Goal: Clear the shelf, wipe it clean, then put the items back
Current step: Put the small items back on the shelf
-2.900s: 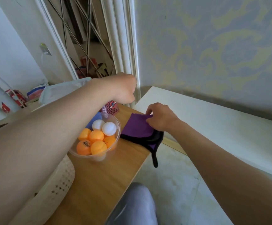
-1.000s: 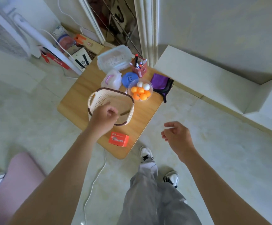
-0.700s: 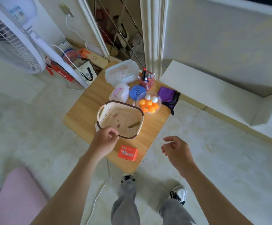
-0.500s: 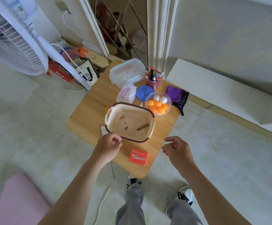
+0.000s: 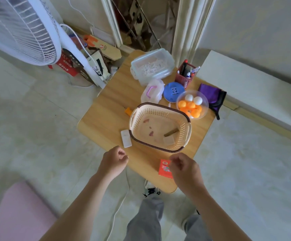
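A low wooden table (image 5: 106,117) carries the items. On it stand a cream perforated basket (image 5: 160,129) with a brown rim, a clear bowl of orange and white balls (image 5: 192,105), a clear lidded box (image 5: 152,66), a small case with a purple handle (image 5: 152,90), a blue round disc (image 5: 173,90), a red pen holder (image 5: 184,73), a red packet (image 5: 164,168) and a white remote (image 5: 126,140). A purple cloth (image 5: 210,96) lies at the table's right edge. My left hand (image 5: 113,162) and right hand (image 5: 184,166) hover near the front edge, fingers curled, holding nothing.
A white shelf (image 5: 249,84) runs along the wall to the right. A white standing fan (image 5: 19,28) is at the upper left, with boxes and cables at its base. A pink seat (image 5: 19,211) is at the lower left. My legs stand below the table.
I have stood up and stepped back, so the whole table is in view. My right hand let go of the purple cloth. Both hands have drawn in toward the table's front edge.
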